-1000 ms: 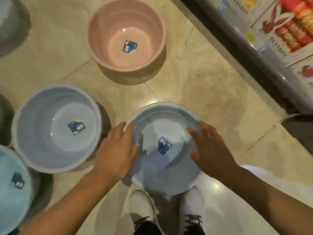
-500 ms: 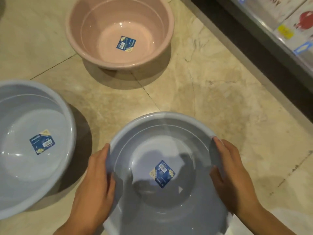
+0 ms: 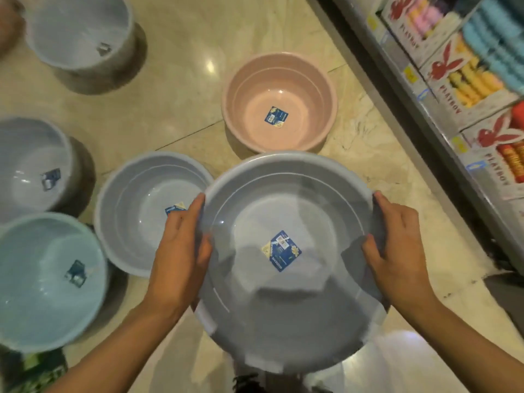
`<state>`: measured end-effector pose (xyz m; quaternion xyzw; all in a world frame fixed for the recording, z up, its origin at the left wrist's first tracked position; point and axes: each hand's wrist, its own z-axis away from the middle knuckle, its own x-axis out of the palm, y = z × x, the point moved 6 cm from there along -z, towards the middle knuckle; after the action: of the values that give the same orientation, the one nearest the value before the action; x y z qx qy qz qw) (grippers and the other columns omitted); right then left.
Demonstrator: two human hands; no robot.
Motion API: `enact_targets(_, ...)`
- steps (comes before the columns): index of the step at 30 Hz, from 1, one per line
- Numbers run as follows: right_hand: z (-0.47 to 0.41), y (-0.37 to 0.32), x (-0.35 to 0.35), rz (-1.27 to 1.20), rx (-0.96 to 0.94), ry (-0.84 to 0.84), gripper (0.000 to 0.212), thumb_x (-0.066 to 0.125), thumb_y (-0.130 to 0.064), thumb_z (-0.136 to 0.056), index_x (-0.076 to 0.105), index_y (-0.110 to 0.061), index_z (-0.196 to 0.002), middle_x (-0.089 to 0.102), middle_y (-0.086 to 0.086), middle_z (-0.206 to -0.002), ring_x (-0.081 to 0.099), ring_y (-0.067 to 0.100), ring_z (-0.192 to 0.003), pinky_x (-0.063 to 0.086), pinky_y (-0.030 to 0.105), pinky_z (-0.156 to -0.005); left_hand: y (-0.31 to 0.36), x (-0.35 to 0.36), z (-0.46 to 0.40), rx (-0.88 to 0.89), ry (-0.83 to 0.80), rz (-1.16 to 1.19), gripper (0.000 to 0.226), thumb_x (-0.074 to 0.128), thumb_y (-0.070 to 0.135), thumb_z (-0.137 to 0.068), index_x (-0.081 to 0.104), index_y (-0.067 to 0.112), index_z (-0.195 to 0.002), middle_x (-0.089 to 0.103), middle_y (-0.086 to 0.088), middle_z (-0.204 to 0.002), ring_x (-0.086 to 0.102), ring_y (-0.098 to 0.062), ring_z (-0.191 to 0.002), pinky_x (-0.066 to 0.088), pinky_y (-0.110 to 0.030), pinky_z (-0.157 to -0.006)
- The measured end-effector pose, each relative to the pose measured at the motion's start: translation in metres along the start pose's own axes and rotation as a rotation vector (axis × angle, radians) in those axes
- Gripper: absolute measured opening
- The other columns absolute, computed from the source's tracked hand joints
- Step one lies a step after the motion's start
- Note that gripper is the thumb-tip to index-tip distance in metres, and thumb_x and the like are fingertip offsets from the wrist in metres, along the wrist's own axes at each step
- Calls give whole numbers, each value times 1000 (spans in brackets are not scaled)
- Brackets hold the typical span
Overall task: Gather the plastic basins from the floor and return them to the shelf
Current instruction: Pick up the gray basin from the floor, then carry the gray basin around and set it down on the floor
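Observation:
I hold a grey plastic basin with a blue label inside, lifted off the floor in front of me. My left hand grips its left rim and my right hand grips its right rim. On the floor stand a pink basin ahead, a grey basin just left of the held one, a light blue basin at the near left, and two more grey basins farther left and back.
A shelf unit runs along the right, stocked with boxed goods in red, yellow, pink and blue. Beige marble floor lies between the basins. My shoes show at the bottom edge.
The grey basin has risen from the floor in both my hands. The view has pulled back, bringing more basins on the left and the shelf on the right into sight.

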<state>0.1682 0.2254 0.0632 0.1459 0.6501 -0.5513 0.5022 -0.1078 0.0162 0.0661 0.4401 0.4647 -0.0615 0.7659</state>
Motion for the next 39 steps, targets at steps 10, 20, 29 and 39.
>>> enact_targets(10, -28, -245, -121, -50, -205, -218, 41, 65, -17, -97, 57, -22, -136, 50, -12, -92, 44, -1, -91, 34, 4, -73, 50, -270, 35, -219, 185, 58, 47, 60, 19, -99, 50, 21, -145, 59, -1, -121, 54, -16, -109, 41, -28, -93)
enact_targets(20, -95, -333, 32, 66, -196, -321, 49, 63, -20, -98, 49, -27, -145, 55, 1, -115, 56, 18, -101, 44, 28, -78, -103, -288, -17, -518, 193, 10, 44, 62, 18, -96, 52, 27, -138, 59, -1, -117, 59, -21, -102, 40, -30, -83)
enact_targets(29, -121, -288, 199, 190, -242, -480, 53, 62, -16, -98, 46, -20, -149, 52, 6, -120, 53, 21, -95, 42, 32, -77, -247, -187, -43, -547, 19, -11, 51, 55, 25, -100, 41, 22, -149, 55, -6, -126, 52, -23, -113, 51, -46, -93)
enact_targets(39, -134, -242, 325, 227, -401, -500, 74, 65, -29, -96, 29, -15, -159, 34, 16, -155, 36, 32, -137, 36, 39, -106, -327, -97, -41, -500, 42, -37, 90, 79, 34, -84, 28, 14, -156, 35, -13, -159, 35, -34, -144, 33, -53, -113)
